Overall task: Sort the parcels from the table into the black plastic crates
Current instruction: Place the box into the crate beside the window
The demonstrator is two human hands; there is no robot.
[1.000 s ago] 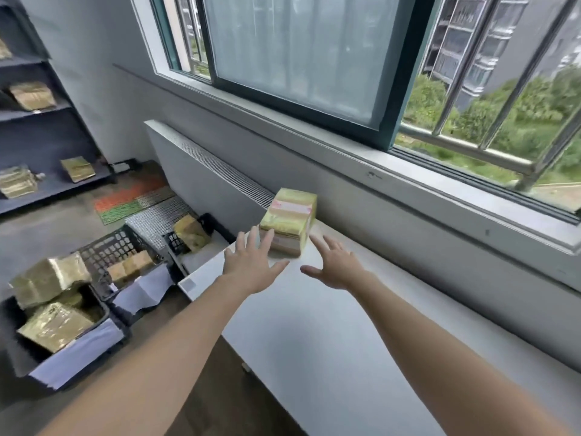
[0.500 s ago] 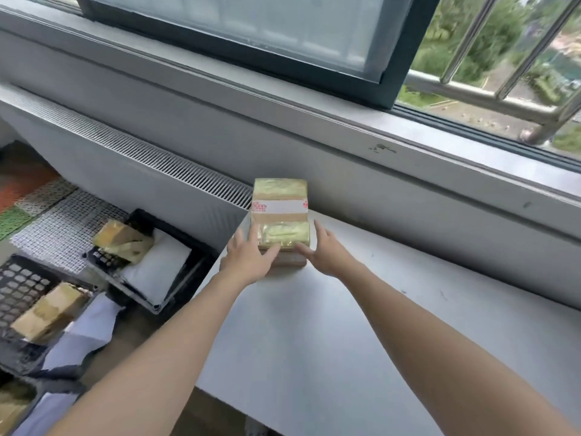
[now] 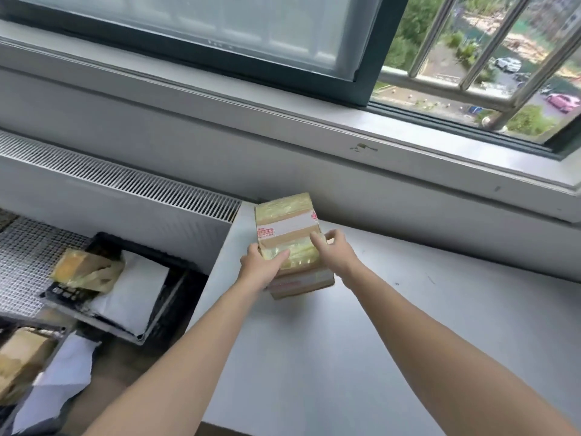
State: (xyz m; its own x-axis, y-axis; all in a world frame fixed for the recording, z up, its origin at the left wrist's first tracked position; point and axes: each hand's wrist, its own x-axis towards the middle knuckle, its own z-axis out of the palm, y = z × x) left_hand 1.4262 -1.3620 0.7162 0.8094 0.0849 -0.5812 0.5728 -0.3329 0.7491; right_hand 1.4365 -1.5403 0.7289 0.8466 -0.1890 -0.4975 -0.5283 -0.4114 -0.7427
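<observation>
A brown cardboard parcel (image 3: 287, 223) wrapped in yellowish tape, with a white red-printed strip across its top, sits at the far left corner of the white table (image 3: 377, 341). My left hand (image 3: 261, 267) grips its left near side, thumb lying on the top. My right hand (image 3: 334, 251) grips its right near side, fingers curled over the top edge. Left of the table, on the floor, a black plastic crate (image 3: 163, 313) holds a taped parcel (image 3: 85, 273) and a white flat mailer (image 3: 132, 297).
A second black crate (image 3: 58, 333) at the lower left holds another brown parcel (image 3: 22, 360) and white paper. A white radiator cover (image 3: 110, 196) runs along the wall behind the crates. The window sill (image 3: 408, 152) overhangs the table's far side.
Both hands have gone from reaching open towards the parcel to closing round its two sides. The view has dropped and drawn closer to the table corner.
</observation>
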